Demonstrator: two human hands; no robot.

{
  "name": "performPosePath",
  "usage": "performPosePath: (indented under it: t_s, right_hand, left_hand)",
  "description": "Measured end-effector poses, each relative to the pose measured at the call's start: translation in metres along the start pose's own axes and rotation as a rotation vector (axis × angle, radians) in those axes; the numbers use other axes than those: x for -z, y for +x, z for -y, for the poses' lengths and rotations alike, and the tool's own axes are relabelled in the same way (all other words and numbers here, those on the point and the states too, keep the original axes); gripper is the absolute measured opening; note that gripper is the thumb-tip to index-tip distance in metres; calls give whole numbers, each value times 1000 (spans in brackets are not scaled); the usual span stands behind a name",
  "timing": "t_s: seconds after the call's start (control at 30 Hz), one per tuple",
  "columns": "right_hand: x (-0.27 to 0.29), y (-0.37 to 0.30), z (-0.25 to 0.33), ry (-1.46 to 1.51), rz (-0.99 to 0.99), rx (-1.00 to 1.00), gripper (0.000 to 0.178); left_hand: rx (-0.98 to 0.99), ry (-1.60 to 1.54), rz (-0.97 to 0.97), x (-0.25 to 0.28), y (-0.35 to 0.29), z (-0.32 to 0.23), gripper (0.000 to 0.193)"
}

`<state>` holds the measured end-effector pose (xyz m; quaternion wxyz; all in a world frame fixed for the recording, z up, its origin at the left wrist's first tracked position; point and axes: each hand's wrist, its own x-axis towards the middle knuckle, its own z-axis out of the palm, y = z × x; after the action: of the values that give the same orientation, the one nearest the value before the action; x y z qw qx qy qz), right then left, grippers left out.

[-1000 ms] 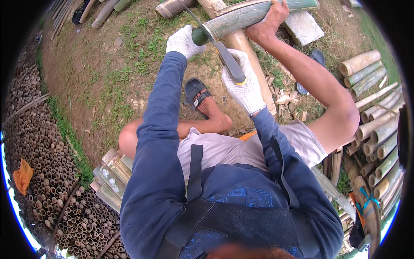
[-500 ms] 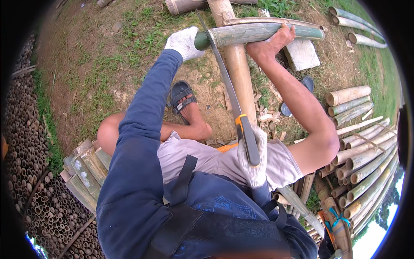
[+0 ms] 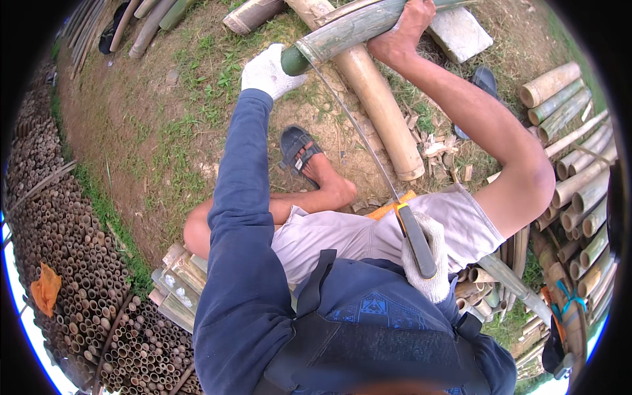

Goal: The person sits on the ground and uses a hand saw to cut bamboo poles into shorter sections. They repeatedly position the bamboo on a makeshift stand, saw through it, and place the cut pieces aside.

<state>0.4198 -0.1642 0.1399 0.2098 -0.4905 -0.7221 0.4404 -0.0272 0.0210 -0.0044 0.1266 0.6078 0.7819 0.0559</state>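
A green bamboo pole lies at the top, resting across a thicker tan bamboo pole. My left hand, in a white knit glove, is closed around the green pole's near-left end; some fingers are hidden behind it. In my right hand, also gloved, is the grey and yellow handle of a handsaw. The long thin blade slants up and left, its far end at the green pole just right of my left hand. My bare right foot presses on the green pole.
My left foot wears a dark sandal; another sandal lies by a pale block. Wood chips litter the ground. Cut bamboo lengths lie at right, and a large bamboo stack fills the left.
The saw has been drawn back toward me, with my right hand lower and further right. My left hand stays at the pole's end. The whole view has shifted.
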Motion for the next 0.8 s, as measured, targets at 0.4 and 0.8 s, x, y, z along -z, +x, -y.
performPosePath:
  t_s: [0.4,0.8]
  right_hand:
    - [-97,161,-32,290,-59,269,50]
    - [-75,143,-10,243,-66,155,51]
  left_hand:
    - [-14,9,-5,10,-6,-4,79]
    - [14,-5,-42,-4,-1,1,84]
